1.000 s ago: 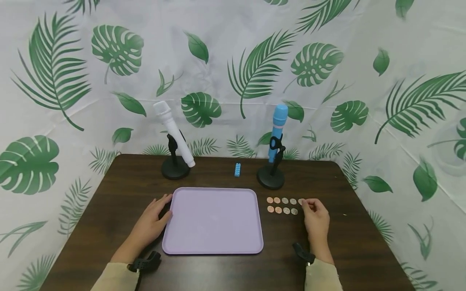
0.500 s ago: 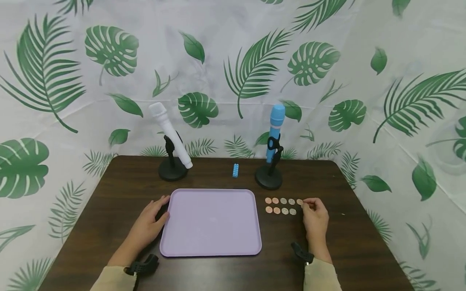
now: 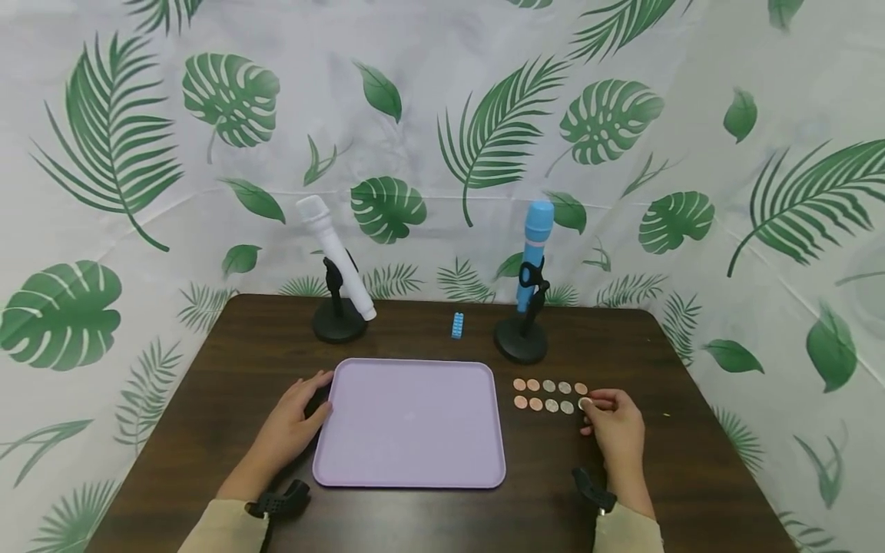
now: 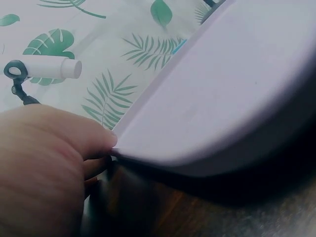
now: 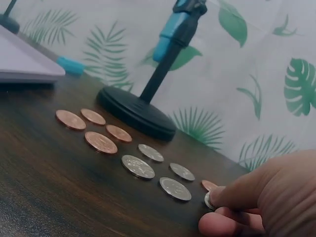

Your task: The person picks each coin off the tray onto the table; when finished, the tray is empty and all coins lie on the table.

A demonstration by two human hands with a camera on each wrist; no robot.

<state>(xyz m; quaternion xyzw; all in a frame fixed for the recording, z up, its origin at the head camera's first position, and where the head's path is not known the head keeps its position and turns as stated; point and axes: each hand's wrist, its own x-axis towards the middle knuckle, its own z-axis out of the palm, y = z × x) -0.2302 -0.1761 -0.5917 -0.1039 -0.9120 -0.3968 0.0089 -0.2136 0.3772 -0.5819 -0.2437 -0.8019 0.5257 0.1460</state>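
My right hand [image 3: 615, 426] pinches a silver coin [image 5: 209, 200] between thumb and fingers at the right end of the near row of coins. Two rows lie on the table, mixing copper coins [image 5: 100, 142] and silver coins [image 5: 175, 188]. At the far row's right end lies a copper coin [image 3: 581, 389], just beyond my fingertips. My left hand [image 3: 286, 426] rests at the left edge of a lilac tray [image 3: 408, 422], fingers extended. In the left wrist view its thumb touches the tray's rim; the other fingers are mostly hidden.
A white microphone [image 3: 339, 257] leans in a black stand [image 3: 339, 321] at the back left. The blue microphone [image 3: 537, 230] stands in another black stand [image 3: 521, 342] behind the coins. Between them lies a small blue studded block [image 3: 458, 326]. A leaf-print cloth [image 3: 415, 92] hangs behind the table.
From the far row's end coin, my right hand has shifted toward me to the near row's end, where a pinched silver coin now shows. The left hand stays by the tray.
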